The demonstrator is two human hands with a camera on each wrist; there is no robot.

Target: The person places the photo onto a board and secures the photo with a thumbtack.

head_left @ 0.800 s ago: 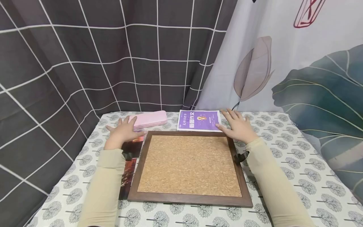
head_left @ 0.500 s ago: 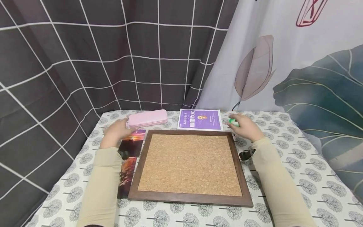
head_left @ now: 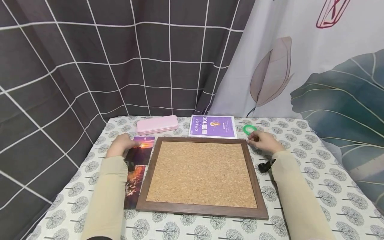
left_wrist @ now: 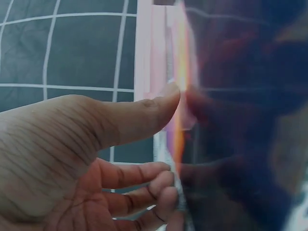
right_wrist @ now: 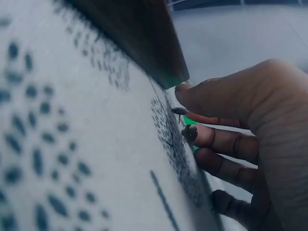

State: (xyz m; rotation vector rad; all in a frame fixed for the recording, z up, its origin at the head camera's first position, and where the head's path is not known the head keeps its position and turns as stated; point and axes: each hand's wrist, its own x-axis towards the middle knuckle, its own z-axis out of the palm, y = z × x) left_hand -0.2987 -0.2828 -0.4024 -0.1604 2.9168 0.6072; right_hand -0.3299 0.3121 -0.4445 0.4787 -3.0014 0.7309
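Note:
In the head view my left hand [head_left: 120, 145] is at the upper left of a sunset photo [head_left: 144, 151]. The left wrist view shows its thumb on the glossy photo's edge, fingers curled at the underside, pinching it. My right hand [head_left: 265, 141] is low over the table by the corkboard's upper right corner. Its thumb and index fingertips pinch at a small silver thumbtack [right_wrist: 179, 111], and a second dark, round metallic tack [right_wrist: 190, 133] is at another fingertip. The corkboard [head_left: 201, 173], in a brown wooden frame, lies flat between the hands.
A second photo [head_left: 135, 187] lies left of the corkboard, its right side partly hidden by the frame. Behind are a pink case [head_left: 157, 125], a purple booklet [head_left: 212, 126] and a green ring [head_left: 249, 129]. A dark checked curtain [head_left: 156, 60] hangs behind the table.
My left hand has drawn back from the pink case to the photo. The right hand has come down from beside the booklet, past the green ring, to the corkboard's corner, fingers drawing together.

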